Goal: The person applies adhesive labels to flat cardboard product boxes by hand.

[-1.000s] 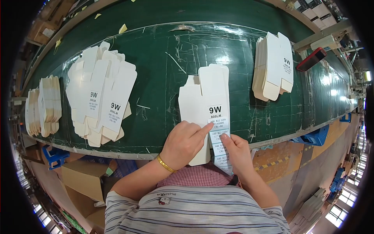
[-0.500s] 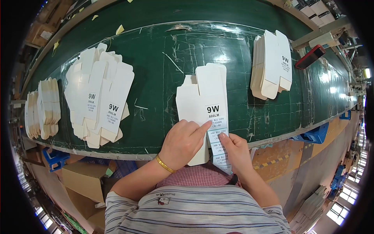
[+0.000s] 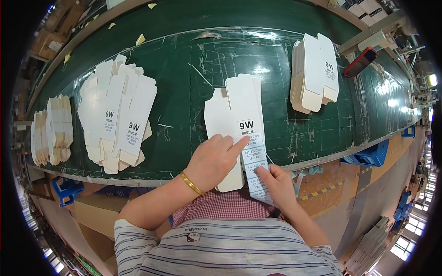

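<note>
A flat white carton (image 3: 214, 115) printed "9W 800LM" lies on the green table in front of me. A strip of printed labels (image 3: 255, 155) runs down its right side, with its top label just below the "800LM" print. My left hand (image 3: 214, 158) rests over the carton, fingers curled and index fingertip on the top label; its thumb is hidden. Lower down, my right hand (image 3: 276, 183) pinches the strip between thumb and fingers. The strip's lower end hangs past the table edge, over the checked cloth at my waist.
A fanned pile of flat cartons (image 3: 113, 119) lies to the left, with bundled cartons (image 3: 59, 129) beyond it. Another carton stack (image 3: 313, 73) stands at the right, near a red-edged phone (image 3: 360, 62). Blue stools (image 3: 370, 154) and an open cardboard box (image 3: 99, 214) are below the table.
My right hand sits slightly lower on the strip, and more labels show between my hands. The left hand remains at the top label. The whole view has shifted a little.
</note>
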### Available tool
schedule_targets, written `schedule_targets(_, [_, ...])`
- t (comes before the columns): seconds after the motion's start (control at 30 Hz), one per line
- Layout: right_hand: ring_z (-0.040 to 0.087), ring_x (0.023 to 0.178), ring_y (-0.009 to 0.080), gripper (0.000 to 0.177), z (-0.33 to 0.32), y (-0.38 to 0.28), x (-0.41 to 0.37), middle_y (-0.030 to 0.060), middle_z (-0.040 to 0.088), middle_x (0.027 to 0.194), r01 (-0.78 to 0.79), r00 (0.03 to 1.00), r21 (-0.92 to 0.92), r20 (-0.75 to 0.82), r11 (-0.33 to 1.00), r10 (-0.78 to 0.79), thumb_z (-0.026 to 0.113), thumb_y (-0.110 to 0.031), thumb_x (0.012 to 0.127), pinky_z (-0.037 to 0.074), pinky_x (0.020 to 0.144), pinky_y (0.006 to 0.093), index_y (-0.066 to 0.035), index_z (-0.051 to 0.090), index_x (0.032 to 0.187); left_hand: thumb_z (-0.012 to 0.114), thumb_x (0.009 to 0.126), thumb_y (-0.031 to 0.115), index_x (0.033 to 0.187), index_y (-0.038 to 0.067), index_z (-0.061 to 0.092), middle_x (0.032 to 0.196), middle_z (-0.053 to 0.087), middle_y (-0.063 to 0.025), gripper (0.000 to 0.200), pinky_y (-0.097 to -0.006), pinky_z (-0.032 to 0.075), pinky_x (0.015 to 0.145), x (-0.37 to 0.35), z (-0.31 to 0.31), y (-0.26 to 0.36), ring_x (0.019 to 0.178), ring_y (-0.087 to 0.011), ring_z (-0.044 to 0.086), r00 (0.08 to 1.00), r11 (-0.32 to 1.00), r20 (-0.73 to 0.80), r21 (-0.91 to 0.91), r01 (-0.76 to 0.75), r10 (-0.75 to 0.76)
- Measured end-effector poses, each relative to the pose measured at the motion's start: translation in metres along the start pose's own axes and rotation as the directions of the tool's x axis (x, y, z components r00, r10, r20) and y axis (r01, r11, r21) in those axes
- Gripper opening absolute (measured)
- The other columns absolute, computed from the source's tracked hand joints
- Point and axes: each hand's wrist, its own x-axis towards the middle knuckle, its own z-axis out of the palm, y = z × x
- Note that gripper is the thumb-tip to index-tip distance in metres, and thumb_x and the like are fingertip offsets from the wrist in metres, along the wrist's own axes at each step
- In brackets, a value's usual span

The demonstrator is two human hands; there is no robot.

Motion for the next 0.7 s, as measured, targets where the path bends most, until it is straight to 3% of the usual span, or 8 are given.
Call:
schedule_targets(0.3, [0.055, 0.066, 0.0035, 0.022, -0.018, 0.022, -0.042, 0.0000, 0.066, 0.077, 0.026, 0.999, -0.008, 0.043, 1.000, -0.026, 0.066, -0.018, 0.094, 0.044, 0.057, 0.0214, 0.003, 0.068, 0.092, 0.063, 0.083, 0.009, 0.127, 0.011, 0.063, 0.076, 0.051, -0.0065, 0.044, -0.0345, 0.048, 0.062, -0.004, 0.002, 0.000, 0.071, -0.0223, 0.052, 0.997, 0.993, -0.006, 0.090, -0.081, 0.082])
schedule_targets(0.4, [0.053, 0.066, 0.0030, 0.022, -0.021, 0.029, -0.050, -0.0010, 0.065, 0.076, -0.001, 0.999, 0.067, 0.036, 0.998, -0.001, 0.066, -0.019, 0.095, 0.043, 0.057, 0.0210, 0.002, 0.067, 0.090, 0.065, 0.083, 0.014, 0.125, 0.013, 0.064, 0.077, 0.053, -0.0065, 0.042, -0.0341, 0.049, 0.061, 0.002, 0.000, 0.010, 0.072, -0.0220, 0.054, 0.998, 0.981, 0.051, 0.190, -0.048, 0.039])
schedule_targets(0.5, [0.052, 0.067, 0.0030, 0.023, -0.018, 0.028, -0.057, -0.0013, 0.063, 0.077, 0.006, 0.999, 0.124, 0.046, 0.992, -0.011, 0.064, -0.019, 0.096, 0.043, 0.057, 0.0207, 0.002, 0.066, 0.090, 0.067, 0.082, 0.018, 0.124, 0.013, 0.064, 0.080, 0.056, -0.0055, 0.042, -0.0338, 0.050, 0.062, 0.018, 0.009, 0.017, 0.073, -0.0212, 0.057, 1.000, 0.969, 0.014, 0.246, 0.006, -0.010])
schedule_targets(0.6, [0.052, 0.067, 0.0032, 0.022, -0.019, 0.031, -0.061, -0.0010, 0.064, 0.078, 0.042, 0.998, 0.150, 0.035, 0.988, -0.048, 0.064, -0.019, 0.096, 0.043, 0.058, 0.0209, 0.002, 0.066, 0.092, 0.070, 0.081, 0.020, 0.122, 0.009, 0.062, 0.082, 0.057, -0.0051, 0.044, -0.0345, 0.051, 0.064, 0.018, 0.010, 0.022, 0.076, -0.0205, 0.057, 0.986, 0.943, -0.087, 0.314, -0.111, 0.145])
schedule_targets(0.7, [0.053, 0.068, 0.0033, 0.021, -0.021, 0.035, -0.065, -0.0009, 0.064, 0.079, 0.085, 0.996, 0.171, 0.023, 0.982, -0.090, 0.063, -0.019, 0.096, 0.043, 0.059, 0.0210, 0.002, 0.066, 0.093, 0.068, 0.079, 0.017, 0.111, 0.003, 0.063, 0.082, 0.057, -0.0055, 0.035, -0.0334, 0.052, 0.066, 0.011, 0.008, 0.027, 0.078, -0.0206, 0.057, 0.966, 0.915, -0.078, 0.347, -0.205, 0.246])
